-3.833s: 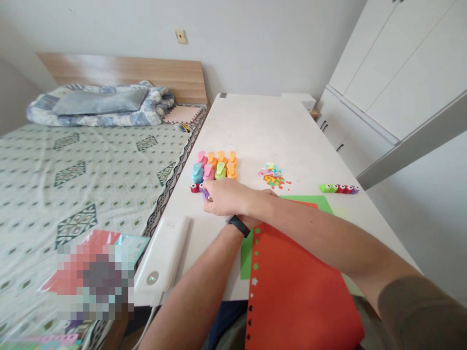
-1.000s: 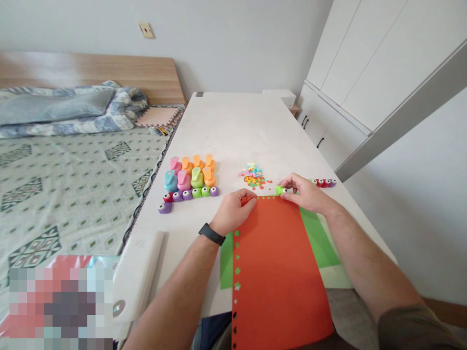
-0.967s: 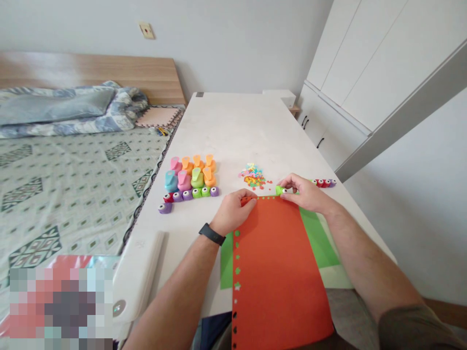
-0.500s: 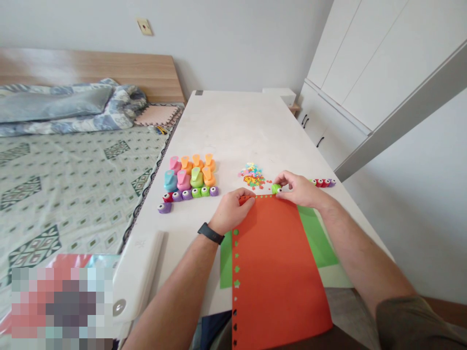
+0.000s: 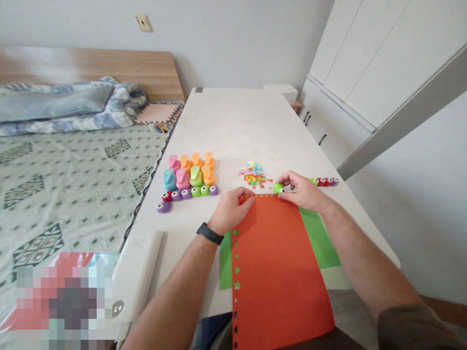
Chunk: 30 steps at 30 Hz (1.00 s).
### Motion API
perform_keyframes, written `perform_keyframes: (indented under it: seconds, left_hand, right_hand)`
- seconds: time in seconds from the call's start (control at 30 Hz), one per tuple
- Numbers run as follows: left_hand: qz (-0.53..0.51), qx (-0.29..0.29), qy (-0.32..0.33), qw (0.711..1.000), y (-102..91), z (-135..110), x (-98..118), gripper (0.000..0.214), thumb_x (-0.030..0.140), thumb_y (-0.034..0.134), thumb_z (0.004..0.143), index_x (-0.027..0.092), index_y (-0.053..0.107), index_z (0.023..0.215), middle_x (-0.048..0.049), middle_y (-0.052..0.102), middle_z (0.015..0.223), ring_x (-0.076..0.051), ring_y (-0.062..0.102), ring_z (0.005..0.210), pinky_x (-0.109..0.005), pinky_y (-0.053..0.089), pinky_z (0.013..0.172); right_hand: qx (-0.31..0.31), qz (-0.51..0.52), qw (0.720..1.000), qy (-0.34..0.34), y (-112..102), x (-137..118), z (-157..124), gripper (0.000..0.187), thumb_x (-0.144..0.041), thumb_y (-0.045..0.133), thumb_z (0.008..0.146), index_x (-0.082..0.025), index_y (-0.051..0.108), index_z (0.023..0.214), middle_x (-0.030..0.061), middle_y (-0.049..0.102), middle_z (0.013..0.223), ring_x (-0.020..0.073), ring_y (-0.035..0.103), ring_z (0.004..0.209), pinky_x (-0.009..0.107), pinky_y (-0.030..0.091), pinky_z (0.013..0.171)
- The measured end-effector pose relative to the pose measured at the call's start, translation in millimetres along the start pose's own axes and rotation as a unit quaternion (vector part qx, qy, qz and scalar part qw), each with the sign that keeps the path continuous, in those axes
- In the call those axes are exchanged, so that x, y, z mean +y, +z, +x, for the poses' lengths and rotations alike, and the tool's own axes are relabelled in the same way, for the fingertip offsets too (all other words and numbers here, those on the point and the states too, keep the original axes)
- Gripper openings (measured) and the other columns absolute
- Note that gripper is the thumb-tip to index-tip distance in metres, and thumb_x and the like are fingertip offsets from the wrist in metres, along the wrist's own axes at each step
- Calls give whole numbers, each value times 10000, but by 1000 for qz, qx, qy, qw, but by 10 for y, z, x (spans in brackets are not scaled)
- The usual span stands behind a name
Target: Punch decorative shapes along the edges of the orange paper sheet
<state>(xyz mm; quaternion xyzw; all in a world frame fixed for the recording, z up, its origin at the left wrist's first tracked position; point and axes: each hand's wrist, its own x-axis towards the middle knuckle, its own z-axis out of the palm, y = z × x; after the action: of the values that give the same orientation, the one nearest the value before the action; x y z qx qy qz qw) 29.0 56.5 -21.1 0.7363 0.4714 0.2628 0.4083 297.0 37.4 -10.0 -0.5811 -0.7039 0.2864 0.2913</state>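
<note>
A red sheet of paper [image 5: 279, 262] lies on the white table [image 5: 237, 121] over a green sheet [image 5: 319, 238], with rows of small punched holes along its left and far edges. My left hand [image 5: 231, 209] is closed and pinches the far left corner of the red sheet. My right hand [image 5: 302, 189] is closed on a small green hole punch [image 5: 278, 188] set on the sheet's far edge.
Larger pastel punches [image 5: 189, 171] stand left of centre, with a row of small punches [image 5: 188, 194] in front. A pile of coloured cut-outs [image 5: 252, 175] lies beyond the sheet. More small punches [image 5: 324, 182] sit to the right. A white device [image 5: 136, 272] lies near left, a bed beside it.
My right hand left the punch row at the left and took a green punch to the red sheet's far edge, shifting slightly along it. My left hand holds the corner.
</note>
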Motion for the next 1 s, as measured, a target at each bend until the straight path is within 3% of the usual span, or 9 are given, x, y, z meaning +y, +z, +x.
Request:
perform_keyframes:
  seconds: [0.53, 0.8, 1.0]
  left_hand:
    - [8, 8, 8, 1000, 19, 0, -14, 257, 359, 587, 903, 180, 742, 1002, -32, 762, 898, -165, 651, 752, -253, 475, 663]
    - [9, 12, 8, 1000, 22, 2, -30, 268, 380, 592, 905, 185, 743, 1011, -26, 752, 873, -161, 634, 732, -254, 458, 646]
    - [8, 13, 9, 1000, 16, -1, -35, 256, 377, 593, 906, 190, 739, 1005, -26, 753, 882, -161, 631, 735, -265, 458, 658]
  right_hand:
    - [47, 24, 999, 10, 123, 53, -10, 373, -308, 786, 769, -241, 615, 1094, 54, 743, 1084, 217, 684, 946, 322, 490, 705]
    - [36, 57, 997, 29, 107, 65, -36, 396, -316, 814, 757, -241, 619, 1093, 46, 736, 1048, 179, 657, 798, 317, 508, 671]
    - [34, 91, 995, 28, 99, 77, -35, 409, -306, 829, 752, -241, 618, 1096, 53, 728, 1041, 185, 662, 809, 320, 518, 667]
